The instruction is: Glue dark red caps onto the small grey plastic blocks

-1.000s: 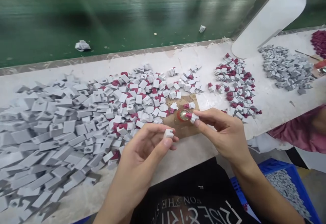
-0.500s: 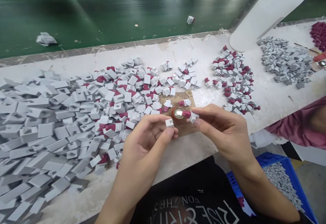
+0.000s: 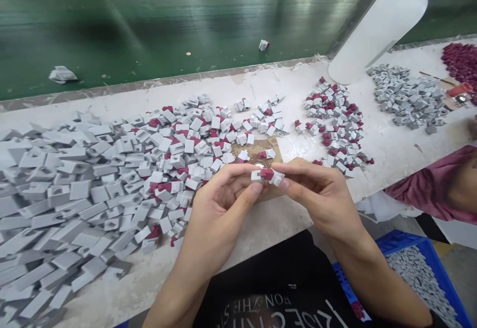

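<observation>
A grey block [image 3: 256,175] near the frame's centre is pinched in the left hand [image 3: 223,204], just beside a grey-and-maroon piece [image 3: 275,177] pinched in the right hand [image 3: 324,194]. A block pile [image 3: 93,191] fills the left; a blue crate [image 3: 447,278] stands lower right.

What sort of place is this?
Probably a factory assembly line. A big heap of similar grey pieces lies on the worktop, a green strip that looks like a conveyor belt runs behind it, and a blue crate of small grey parts sits lower down at right.
</observation>
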{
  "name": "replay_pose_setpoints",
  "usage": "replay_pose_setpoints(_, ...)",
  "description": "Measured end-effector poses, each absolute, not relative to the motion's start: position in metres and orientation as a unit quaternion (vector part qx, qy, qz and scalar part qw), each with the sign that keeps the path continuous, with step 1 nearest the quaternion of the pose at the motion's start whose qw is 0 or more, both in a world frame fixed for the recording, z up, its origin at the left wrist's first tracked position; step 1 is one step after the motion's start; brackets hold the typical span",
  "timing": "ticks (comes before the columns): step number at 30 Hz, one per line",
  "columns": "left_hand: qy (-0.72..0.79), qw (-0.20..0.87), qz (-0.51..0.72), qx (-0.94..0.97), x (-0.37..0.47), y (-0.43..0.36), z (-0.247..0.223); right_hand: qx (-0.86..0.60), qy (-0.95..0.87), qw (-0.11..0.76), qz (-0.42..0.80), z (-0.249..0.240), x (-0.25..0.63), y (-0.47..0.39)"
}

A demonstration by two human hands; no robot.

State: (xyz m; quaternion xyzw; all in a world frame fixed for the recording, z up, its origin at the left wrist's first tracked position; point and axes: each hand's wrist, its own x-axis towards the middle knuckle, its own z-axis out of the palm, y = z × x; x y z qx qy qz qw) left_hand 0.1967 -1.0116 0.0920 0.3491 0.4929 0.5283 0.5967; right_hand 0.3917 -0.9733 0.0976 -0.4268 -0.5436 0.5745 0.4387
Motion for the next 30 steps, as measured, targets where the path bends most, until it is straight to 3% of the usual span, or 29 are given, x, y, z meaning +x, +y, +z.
replay_pose_setpoints(13, 0.465, 0.600, 0.494, 0.424, 0.178, -1.008, 0.119, -0.350, -0.596, 0.414, 0.593, 0.124, 0.395, -0.964)
replay_pose_setpoints(25, 0.401, 0.601, 0.555, 0.412, 0.186, -1.015, 0.110, -0.309, -0.549, 0.446, 0.636, 0.128, 0.393, -0.973)
replay_pose_setpoints(30, 0.413, 0.596, 0.530, 0.441, 0.185, -1.019, 0.125, -0.316, -0.585, 0.410, 0.625, 0.132, 0.404, -0.977)
